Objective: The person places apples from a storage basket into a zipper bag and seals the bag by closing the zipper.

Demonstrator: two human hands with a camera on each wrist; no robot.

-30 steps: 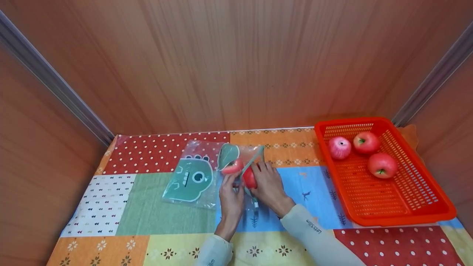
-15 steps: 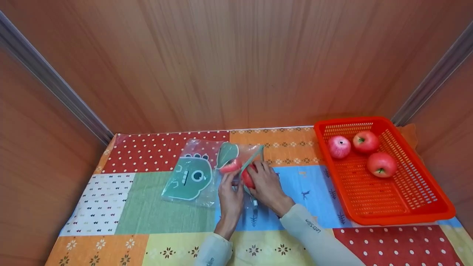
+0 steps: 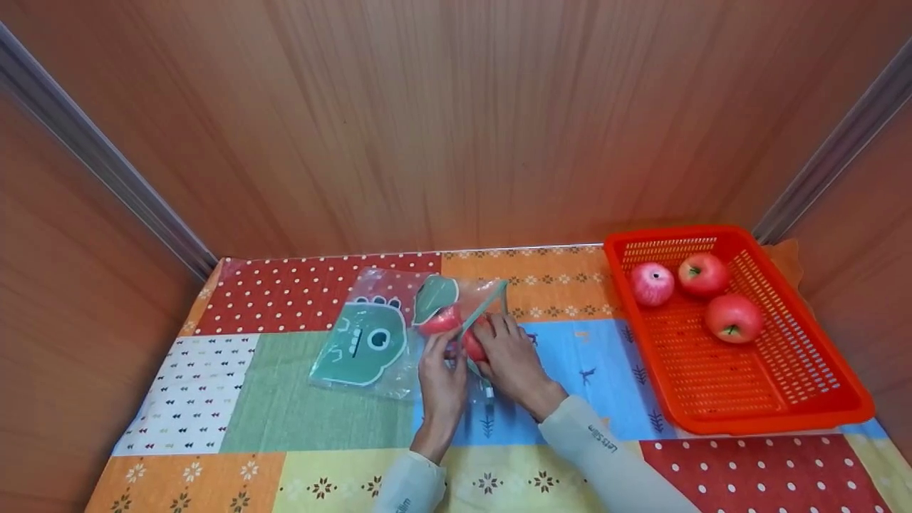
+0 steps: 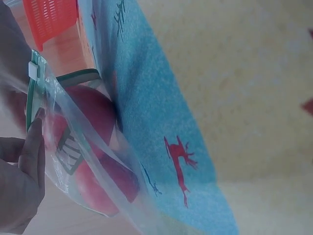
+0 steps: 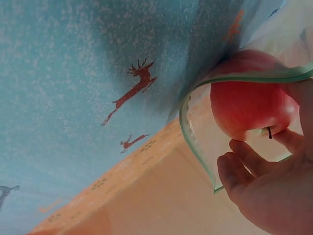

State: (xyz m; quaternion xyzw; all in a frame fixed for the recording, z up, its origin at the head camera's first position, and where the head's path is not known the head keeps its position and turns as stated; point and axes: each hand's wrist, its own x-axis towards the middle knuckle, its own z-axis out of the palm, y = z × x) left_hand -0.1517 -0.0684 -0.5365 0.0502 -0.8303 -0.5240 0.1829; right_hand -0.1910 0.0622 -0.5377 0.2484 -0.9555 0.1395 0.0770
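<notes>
A clear zip bag (image 3: 362, 340) with a green one-eyed monster print lies on the patchwork cloth. One red apple (image 3: 436, 324) is inside it, partly behind the print. My left hand (image 3: 443, 377) pinches the bag's green-edged mouth near its white slider (image 4: 33, 71). With my right hand (image 3: 516, 367) I hold a second apple (image 3: 473, 347) at the mouth, fingers curled about it. From the right wrist, this apple (image 5: 249, 107) sits within the parted green rim (image 5: 183, 117), stem toward my fingertips. Both apples show through the plastic in the left wrist view.
On the right stands an orange-red plastic basket (image 3: 702, 392) holding three apples (image 3: 734, 318). Wood-grain panels (image 3: 456, 128) rise behind the cloth and at both sides. The patchwork cloth (image 3: 320, 420) extends left and in front of the bag.
The apple in my right hand has shifted slightly left, deeper into the bag's mouth. The inner apple and the printed flap have moved a little left. My left hand keeps its pinch.
</notes>
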